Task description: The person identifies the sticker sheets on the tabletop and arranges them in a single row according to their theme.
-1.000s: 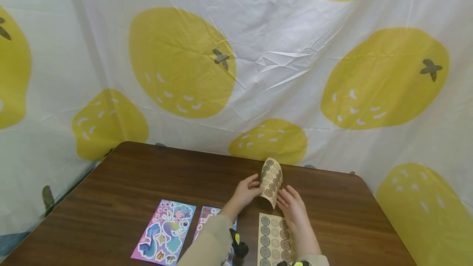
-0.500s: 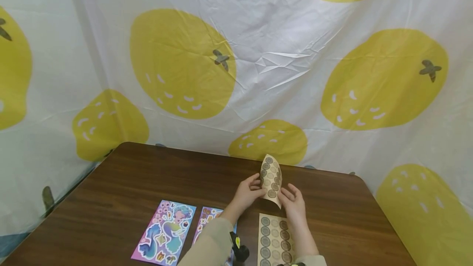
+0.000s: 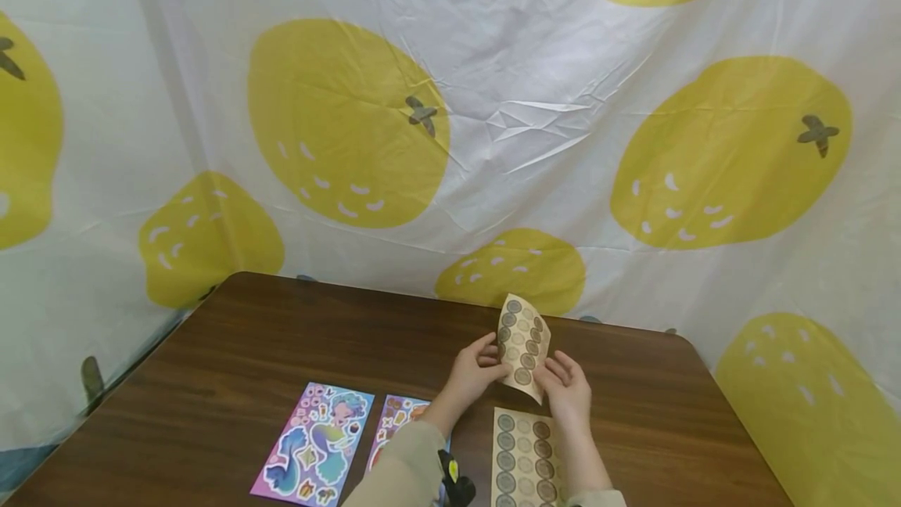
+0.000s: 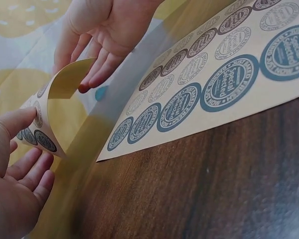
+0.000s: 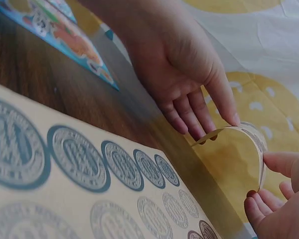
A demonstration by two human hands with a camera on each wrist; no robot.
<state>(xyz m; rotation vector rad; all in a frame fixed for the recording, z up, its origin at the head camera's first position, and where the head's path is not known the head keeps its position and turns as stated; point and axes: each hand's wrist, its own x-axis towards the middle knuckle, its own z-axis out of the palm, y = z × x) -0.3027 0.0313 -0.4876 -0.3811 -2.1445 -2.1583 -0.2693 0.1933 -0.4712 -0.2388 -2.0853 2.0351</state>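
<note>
A curved tan sticker sheet (image 3: 522, 343) with rows of round seal stickers is held up off the table between both hands. My left hand (image 3: 473, 372) pinches its left edge, thumb on the printed face and fingers behind. On the opposite edge my right hand (image 3: 568, 391) pinches near the lower corner. In the left wrist view the raised sheet (image 4: 40, 119) bows between the hands; the right wrist view shows its bent edge (image 5: 249, 137). Below them, a second tan sticker sheet (image 3: 524, 456) lies flat on the table, partly covered by my right forearm.
Flat on the brown wooden table (image 3: 338, 327), a mermaid sticker sheet (image 3: 317, 444) lies at the left. Beside it is another colourful sticker sheet (image 3: 394, 421), partly hidden under my left sleeve (image 3: 404, 464). A lemon-print curtain (image 3: 493, 178) hangs behind the table's far edge.
My right hand has closed its fingers onto the raised sheet's right edge and shifted slightly right. The sheet has spread wider and turned its printed face more to view; my left hand keeps its hold.
</note>
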